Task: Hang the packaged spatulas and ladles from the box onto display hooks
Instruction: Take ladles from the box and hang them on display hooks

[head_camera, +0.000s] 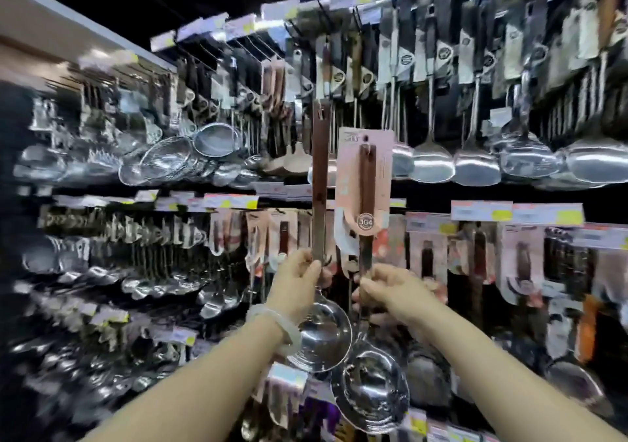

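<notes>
left hand (299, 273) w/ ladle (319, 187), right hand (390, 287) w/ carded ladle (365, 183)

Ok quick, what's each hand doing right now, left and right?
Left hand: grips the neck of the bare-handled ladle, held upright.
Right hand: pinches the neck of the ladle on the pink card, also upright.

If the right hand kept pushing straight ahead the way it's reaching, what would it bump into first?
Probably the pink-carded utensils hanging on the lower rail just beyond the right hand, which grips the carded ladle. Depth is hard to judge in this blurred view.
</notes>
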